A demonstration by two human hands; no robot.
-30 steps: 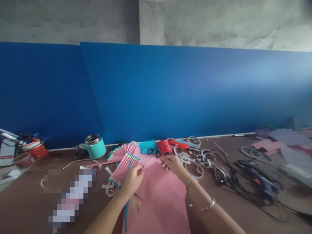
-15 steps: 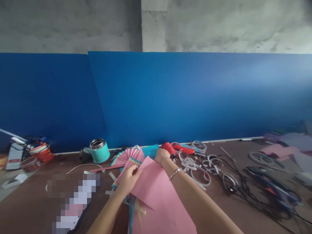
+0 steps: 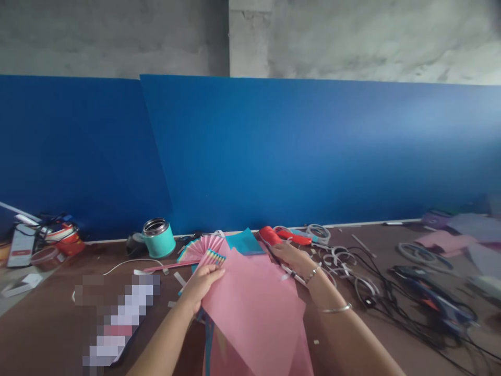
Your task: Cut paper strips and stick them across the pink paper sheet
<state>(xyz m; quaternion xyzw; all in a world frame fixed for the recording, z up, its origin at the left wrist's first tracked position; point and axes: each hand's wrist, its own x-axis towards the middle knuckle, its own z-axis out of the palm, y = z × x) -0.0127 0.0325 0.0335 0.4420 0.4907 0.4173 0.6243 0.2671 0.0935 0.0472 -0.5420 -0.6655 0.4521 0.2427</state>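
My left hand (image 3: 203,284) pinches a folded pink fan piece with blue and yellow edges (image 3: 214,257), its thumb lying at the corner of a large pink sheet (image 3: 254,308). More pink sheets lie beneath that one. To the right, my right hand (image 3: 291,257) reaches palm down beside the red spool (image 3: 269,236), over white strips; its fingertips are partly hidden, and I cannot make out what they hold. Behind the sheets lie an opened pleated pink fan (image 3: 201,248) and a blue sheet (image 3: 246,242).
A turquoise cup (image 3: 159,239) stands at the back left. Curled white strips (image 3: 340,258), black cables (image 3: 391,308) and a dark blue tool (image 3: 434,297) lie on the right of the brown table (image 3: 47,324). Blue panels rise behind.
My right hand has moved right and nearer, off the blue sheet, beside the red spool. The large pink sheet now lies turned and further down; more of the blue sheet shows.
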